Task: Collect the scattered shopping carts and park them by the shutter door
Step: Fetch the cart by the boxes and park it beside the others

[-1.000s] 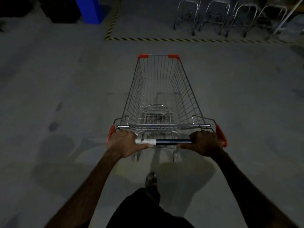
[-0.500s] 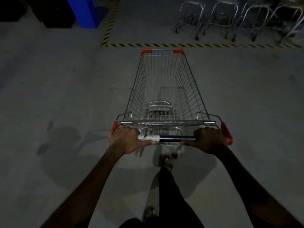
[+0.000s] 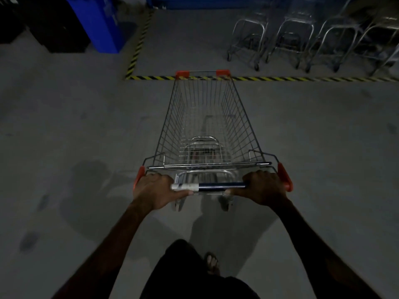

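Observation:
A wire shopping cart (image 3: 204,117) with orange corner caps stands straight ahead of me on the grey floor, its basket empty. My left hand (image 3: 154,190) grips the left end of the cart handle (image 3: 220,186). My right hand (image 3: 262,187) grips the handle's right end. The cart's front edge lines up with a yellow-black striped floor line (image 3: 280,79). Beyond that line, several parked carts (image 3: 302,37) stand in a row at the top right. A strip of the blue shutter door (image 3: 194,2) shows at the top edge.
A blue bin (image 3: 101,22) and a dark box (image 3: 54,26) stand at the top left, beside a second striped line (image 3: 139,43) running away from me. Bare concrete floor lies left and right of the cart. My sandalled foot (image 3: 212,263) shows below the handle.
The cart has rolled forward with both hands on its handle. The striped line, the blue bin and the parked carts are closer now.

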A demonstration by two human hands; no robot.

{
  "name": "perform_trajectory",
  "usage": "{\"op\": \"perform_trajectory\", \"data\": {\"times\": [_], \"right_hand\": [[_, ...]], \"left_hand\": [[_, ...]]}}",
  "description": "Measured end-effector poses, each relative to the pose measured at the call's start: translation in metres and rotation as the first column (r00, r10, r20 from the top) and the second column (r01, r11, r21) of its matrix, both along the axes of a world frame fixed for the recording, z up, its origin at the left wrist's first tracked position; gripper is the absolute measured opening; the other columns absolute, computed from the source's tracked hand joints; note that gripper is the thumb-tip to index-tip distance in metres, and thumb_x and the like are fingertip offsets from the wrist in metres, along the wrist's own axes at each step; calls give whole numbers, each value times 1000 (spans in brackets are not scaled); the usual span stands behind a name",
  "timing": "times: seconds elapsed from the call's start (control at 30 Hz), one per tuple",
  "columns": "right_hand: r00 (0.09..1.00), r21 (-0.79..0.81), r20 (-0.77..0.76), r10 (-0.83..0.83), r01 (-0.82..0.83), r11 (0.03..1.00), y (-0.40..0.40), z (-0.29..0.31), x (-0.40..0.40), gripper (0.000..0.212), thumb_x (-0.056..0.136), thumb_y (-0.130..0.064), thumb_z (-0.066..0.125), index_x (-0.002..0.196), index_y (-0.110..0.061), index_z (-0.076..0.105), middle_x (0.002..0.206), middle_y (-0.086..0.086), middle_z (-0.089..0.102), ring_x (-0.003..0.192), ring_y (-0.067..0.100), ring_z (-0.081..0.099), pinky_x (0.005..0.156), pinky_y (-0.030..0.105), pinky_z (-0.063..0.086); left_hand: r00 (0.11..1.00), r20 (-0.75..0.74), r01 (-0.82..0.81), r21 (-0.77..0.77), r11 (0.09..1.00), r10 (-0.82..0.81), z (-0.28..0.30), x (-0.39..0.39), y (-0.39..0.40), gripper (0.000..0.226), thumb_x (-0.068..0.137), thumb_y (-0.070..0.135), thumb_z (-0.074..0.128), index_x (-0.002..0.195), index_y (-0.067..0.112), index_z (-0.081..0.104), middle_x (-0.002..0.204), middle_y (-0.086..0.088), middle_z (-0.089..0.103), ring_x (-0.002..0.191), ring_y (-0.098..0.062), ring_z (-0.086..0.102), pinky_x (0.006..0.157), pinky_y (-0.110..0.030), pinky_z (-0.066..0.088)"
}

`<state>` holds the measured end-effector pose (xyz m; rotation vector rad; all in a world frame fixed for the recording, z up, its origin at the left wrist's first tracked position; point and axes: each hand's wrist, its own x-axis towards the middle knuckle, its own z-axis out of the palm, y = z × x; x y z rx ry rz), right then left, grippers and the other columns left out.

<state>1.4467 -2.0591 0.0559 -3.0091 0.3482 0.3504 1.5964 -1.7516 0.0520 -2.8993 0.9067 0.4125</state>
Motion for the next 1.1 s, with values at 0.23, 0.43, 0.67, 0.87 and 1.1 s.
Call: {"op": "perform_trajectory", "data": {"times": [0.23,0.43,0.67,0.87,1.1], "right_hand": [[999,-40,34,9,-7,999,-77,-7,124,94,64,-110,22,78,-28,67,77,-8,72,76,12,68,68,30,40],[999,-48,19,-50,51,998,-139,-11,245,93,62,-110,23,76,-29,67,75,-9,70,76,13,69,70,31,46],[997,-33,-13,-80,80,996,-212,-7,373,96,54,-111,12,77,-33,63,81,-7,71,82,16,70,77,34,52],[997,-44,2,-83,83,996,-275,-7,475,108,52,-114,2,78,-31,66,72,-9,64,71,13,63,71,31,46],[997,-81,56,-59,63,995,-359,-15,604,110,54,-113,-2,72,-27,66,67,-8,65,71,14,67,80,36,52]], "left_hand": [[1000,5,0,-27,1000,0,-2,127,-75,106,56,118,15,81,32,72,95,9,78,111,-19,69,128,-57,15],[999,-7,39,-39,998,-39,2,254,-144,96,58,116,17,75,35,66,87,14,72,104,-14,70,130,-55,12],[997,-59,46,-25,999,-48,5,388,-221,106,58,116,15,86,33,75,91,13,74,103,-12,70,130,-55,7],[997,-24,66,-43,997,-67,6,492,-284,104,59,116,15,77,32,73,74,17,60,96,-10,70,129,-57,9],[999,-11,46,-57,997,-47,2,621,-366,108,54,118,12,77,32,73,78,16,66,98,-12,70,130,-57,9]]}}
